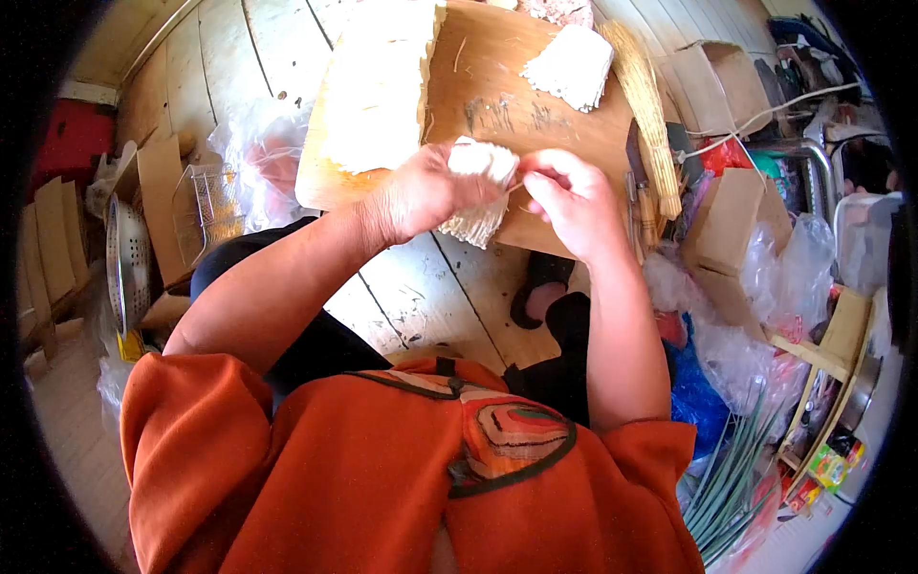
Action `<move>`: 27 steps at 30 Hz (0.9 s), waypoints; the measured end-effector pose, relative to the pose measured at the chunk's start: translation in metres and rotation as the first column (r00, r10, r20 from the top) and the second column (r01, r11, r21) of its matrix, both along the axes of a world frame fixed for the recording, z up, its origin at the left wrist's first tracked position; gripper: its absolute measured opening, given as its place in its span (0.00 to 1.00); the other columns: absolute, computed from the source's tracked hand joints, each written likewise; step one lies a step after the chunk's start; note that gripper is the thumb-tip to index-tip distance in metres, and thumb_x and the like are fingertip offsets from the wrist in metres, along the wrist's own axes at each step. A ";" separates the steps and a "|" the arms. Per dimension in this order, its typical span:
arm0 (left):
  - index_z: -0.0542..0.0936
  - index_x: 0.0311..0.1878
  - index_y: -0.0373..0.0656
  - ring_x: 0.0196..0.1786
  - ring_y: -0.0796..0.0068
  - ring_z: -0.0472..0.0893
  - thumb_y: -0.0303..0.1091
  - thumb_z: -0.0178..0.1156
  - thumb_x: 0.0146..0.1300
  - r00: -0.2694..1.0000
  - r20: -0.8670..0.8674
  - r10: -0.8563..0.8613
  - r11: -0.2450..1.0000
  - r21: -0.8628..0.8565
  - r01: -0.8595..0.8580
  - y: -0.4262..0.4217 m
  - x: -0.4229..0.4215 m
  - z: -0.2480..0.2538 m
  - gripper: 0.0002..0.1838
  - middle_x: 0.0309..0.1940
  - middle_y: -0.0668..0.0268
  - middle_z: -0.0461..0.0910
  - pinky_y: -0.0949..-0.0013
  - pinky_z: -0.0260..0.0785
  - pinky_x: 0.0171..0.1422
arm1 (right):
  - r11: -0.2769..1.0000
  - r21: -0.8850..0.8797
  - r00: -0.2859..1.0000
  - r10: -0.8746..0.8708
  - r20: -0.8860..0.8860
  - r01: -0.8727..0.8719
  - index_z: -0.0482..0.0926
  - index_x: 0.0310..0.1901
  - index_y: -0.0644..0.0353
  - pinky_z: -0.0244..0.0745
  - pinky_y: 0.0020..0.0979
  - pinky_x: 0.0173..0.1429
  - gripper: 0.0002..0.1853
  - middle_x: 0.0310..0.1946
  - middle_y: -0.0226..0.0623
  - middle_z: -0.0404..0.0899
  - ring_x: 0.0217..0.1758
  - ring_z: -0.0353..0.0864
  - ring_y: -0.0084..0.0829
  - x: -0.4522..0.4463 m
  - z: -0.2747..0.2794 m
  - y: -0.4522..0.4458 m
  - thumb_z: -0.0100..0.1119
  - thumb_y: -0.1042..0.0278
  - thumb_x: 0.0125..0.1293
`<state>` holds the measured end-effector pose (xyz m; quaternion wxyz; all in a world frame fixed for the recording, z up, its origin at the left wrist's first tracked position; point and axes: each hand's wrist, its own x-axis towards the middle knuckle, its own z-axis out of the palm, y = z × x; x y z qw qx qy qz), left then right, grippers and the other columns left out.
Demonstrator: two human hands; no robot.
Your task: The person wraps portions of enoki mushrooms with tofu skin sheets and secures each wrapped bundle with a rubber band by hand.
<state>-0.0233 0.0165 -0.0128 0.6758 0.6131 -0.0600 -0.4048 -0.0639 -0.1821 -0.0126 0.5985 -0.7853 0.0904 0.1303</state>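
Observation:
My left hand [421,198] is closed around a white bundle of thin, layered sheets [475,225] with ruffled edges, held over the near edge of a wooden board [535,218]. Beside it my right hand [574,203] pinches a thin tan strand [515,187] against the bundle's side. Part of the bundle is hidden behind the left fingers. On the board's left lies a long white stack of sheets [378,86] with uneven edges. A second small white bundle [572,67] rests at the far right of the board.
A bundle of straw [643,105] lies along the board's right edge, with a knife [633,151] and a wooden-handled tool [647,218] beside it. Cardboard boxes [732,215] and plastic bags [712,354] crowd the right. A metal colander [127,263] and wire basket [212,206] stand left.

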 end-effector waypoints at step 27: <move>0.78 0.45 0.36 0.40 0.72 0.80 0.29 0.60 0.54 0.985 -0.150 -0.084 0.988 -0.141 0.063 -0.012 -0.005 0.021 0.15 0.37 0.61 0.82 0.70 0.71 0.50 | 0.924 0.382 1.000 0.004 -0.009 0.000 0.78 0.51 0.67 0.67 0.16 0.31 0.14 0.31 0.30 0.79 0.29 0.72 0.13 -0.005 0.035 0.011 0.57 0.73 0.64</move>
